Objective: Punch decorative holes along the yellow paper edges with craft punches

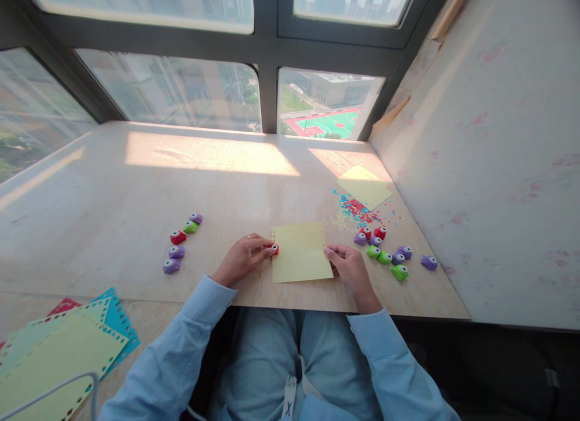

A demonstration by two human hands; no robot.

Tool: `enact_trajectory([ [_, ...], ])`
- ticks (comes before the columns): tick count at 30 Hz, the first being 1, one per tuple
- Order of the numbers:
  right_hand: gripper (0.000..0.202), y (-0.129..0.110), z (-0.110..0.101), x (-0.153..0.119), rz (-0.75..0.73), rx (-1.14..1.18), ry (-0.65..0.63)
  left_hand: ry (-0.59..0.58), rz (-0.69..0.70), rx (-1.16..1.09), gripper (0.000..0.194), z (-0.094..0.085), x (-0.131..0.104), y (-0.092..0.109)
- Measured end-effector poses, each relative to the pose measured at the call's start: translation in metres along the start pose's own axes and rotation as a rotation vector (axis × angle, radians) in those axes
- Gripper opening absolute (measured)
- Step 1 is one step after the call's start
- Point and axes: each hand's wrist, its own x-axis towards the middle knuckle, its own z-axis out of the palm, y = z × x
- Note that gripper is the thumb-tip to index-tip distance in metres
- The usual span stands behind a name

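A small red punch [274,249] is clamped between the fingers of the left hand [244,258] at the left edge of the yellow sheet [302,252], which lies on the table [226,203]. The sheet's right edge is pinched by the right hand [351,270] (thumb apparently underneath, though poorly seen). Both forearms are angled inward.
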Motion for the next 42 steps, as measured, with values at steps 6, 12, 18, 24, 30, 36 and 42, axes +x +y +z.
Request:
enact_trajectory([
  [6, 0.044, -0.002, 0.001, -0.002, 0.008, 0.013, -0.008, 0.021, -0.049, -0.045, 0.024, 0.0, -0.001, -0.002],
  [12, 0.044, -0.007, 0.001, -0.006, 0.023, 0.001, -0.013, -0.016, 0.01, -0.095, 0.021, -0.003, -0.004, -0.007],
  [18, 0.045, -0.006, 0.0, -0.006, -0.045, -0.087, 0.004, -0.029, -0.042, -0.193, 0.03, -0.008, -0.005, -0.007],
  [24, 0.038, 0.009, 0.003, -0.016, -0.293, -0.208, 0.233, 0.063, -0.217, -0.137, 0.03, -0.009, -0.004, 0.009],
  [30, 0.014, 0.011, 0.0, -0.026, -0.773, -0.465, 0.236, 0.155, -0.433, -0.163, 0.038, -0.006, -0.005, 0.024],
  [36, 0.021, 0.009, 0.004, -0.018, -0.911, -0.688, -0.125, -0.049, -0.694, -0.339, 0.043, -0.004, 0.0, 0.029],
  [42, 0.016, 0.009, 0.004, -0.017, -0.865, -0.698, -0.155, -0.133, -0.74, -0.328, 0.042, -0.004, 0.002, 0.024],
])
